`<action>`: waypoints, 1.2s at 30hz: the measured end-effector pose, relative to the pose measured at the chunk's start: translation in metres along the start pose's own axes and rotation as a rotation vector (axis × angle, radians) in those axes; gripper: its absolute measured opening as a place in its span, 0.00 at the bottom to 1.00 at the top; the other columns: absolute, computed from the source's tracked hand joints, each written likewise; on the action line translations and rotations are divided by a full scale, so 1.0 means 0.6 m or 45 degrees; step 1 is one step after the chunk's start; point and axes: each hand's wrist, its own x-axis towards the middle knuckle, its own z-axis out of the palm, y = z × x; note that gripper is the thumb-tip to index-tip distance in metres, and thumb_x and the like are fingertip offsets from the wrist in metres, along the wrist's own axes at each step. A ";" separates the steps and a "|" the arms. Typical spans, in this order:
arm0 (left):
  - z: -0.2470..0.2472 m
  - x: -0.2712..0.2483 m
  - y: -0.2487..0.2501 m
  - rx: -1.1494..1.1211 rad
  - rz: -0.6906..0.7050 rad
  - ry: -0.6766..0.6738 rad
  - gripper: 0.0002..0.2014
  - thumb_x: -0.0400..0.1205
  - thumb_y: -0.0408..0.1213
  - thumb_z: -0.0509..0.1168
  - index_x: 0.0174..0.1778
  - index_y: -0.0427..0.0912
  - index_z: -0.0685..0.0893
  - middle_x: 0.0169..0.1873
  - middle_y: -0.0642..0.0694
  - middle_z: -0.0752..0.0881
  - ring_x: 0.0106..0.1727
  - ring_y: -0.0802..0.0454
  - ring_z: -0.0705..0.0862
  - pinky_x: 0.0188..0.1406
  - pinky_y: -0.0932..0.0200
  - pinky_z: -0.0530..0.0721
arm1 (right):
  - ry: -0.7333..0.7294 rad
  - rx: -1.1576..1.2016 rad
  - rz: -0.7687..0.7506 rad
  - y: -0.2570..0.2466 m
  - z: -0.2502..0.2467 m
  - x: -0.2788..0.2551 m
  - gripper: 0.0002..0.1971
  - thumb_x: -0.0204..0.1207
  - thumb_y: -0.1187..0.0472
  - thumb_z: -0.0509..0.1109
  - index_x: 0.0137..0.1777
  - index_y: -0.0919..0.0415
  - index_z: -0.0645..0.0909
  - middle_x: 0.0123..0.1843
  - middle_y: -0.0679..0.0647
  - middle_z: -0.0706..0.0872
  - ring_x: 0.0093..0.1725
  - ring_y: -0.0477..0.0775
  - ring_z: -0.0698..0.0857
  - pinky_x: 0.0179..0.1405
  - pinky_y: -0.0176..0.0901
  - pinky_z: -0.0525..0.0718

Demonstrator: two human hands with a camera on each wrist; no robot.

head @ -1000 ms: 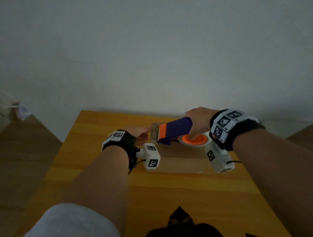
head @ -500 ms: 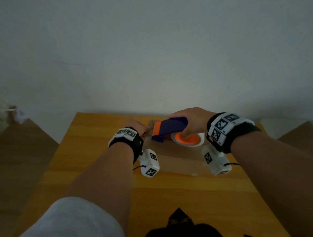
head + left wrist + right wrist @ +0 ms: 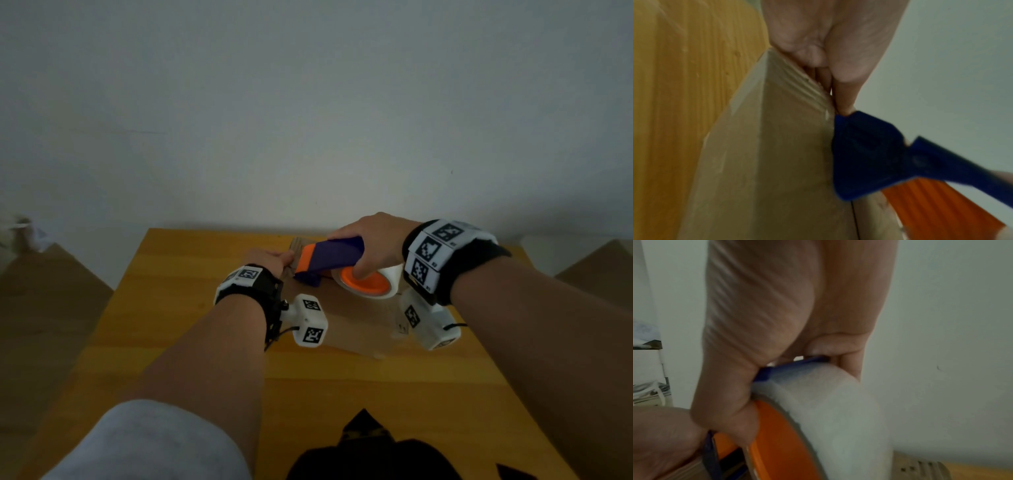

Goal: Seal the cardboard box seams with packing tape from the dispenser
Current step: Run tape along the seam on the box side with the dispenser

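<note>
A flat cardboard box [image 3: 359, 322] lies on the wooden table [image 3: 191, 308]. My right hand [image 3: 373, 240] grips the handle of the blue and orange tape dispenser [image 3: 337, 257], whose nose rests on the box top near its far left end. Its white tape roll [image 3: 390, 274] with an orange core [image 3: 777, 443] sits under my palm. My left hand [image 3: 270, 257] holds the box's [image 3: 777, 154] far left edge, thumb [image 3: 846, 81] along the top and touching the dispenser's blue nose [image 3: 869, 154]. The other fingers are hidden behind the box.
A pale wall rises right behind the table's far edge. Brown floor [image 3: 51, 325] lies on both sides of the table. A dark object [image 3: 363, 452] sits at the near edge by my body. Shelving with clutter [image 3: 647, 391] stands to the left.
The dispenser has slid a little to the left along the box top toward my left hand. My left hand has turned and closed onto the box's far left edge.
</note>
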 end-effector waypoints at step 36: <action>0.055 -0.018 0.000 0.181 0.103 -0.046 0.39 0.61 0.66 0.75 0.63 0.45 0.82 0.58 0.47 0.87 0.56 0.42 0.86 0.54 0.52 0.84 | -0.004 -0.125 0.166 0.074 0.017 -0.089 0.34 0.68 0.48 0.75 0.75 0.41 0.71 0.63 0.45 0.82 0.52 0.50 0.79 0.52 0.46 0.82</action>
